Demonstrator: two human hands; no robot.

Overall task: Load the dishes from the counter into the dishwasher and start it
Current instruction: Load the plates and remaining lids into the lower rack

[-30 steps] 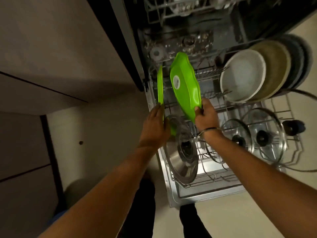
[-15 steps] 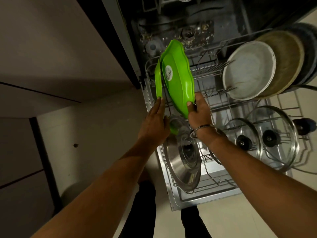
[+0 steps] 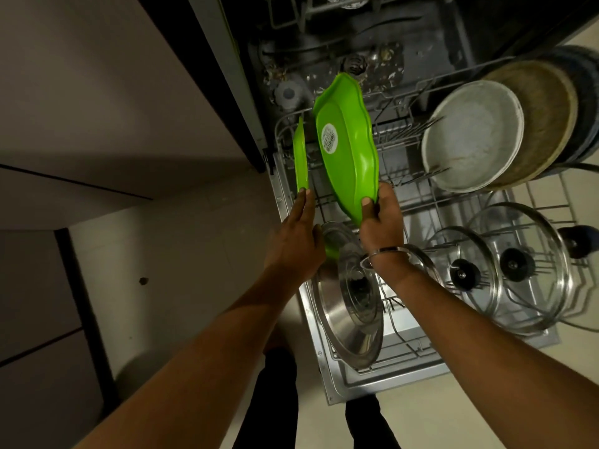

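My right hand [image 3: 381, 218] pinches the green plate [image 3: 348, 150] by its lower edge, above the lower rack [image 3: 418, 202]; my left hand [image 3: 296, 241] steadies a second green plate [image 3: 300, 157] standing there on edge. Steel lid [image 3: 350, 306], glass lids [image 3: 518, 267] and pans [image 3: 473, 134] crowd around. Since a second ago, the plate has shifted slightly leftward.

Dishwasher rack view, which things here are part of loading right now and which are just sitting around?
In the job:
large wavy-edged green plastic plate, in the right hand's grip
thin green plate standing on edge, touched by the left hand
pulled-out wire lower rack

Just sitting:
steel lid
two glass lids
round metal pans
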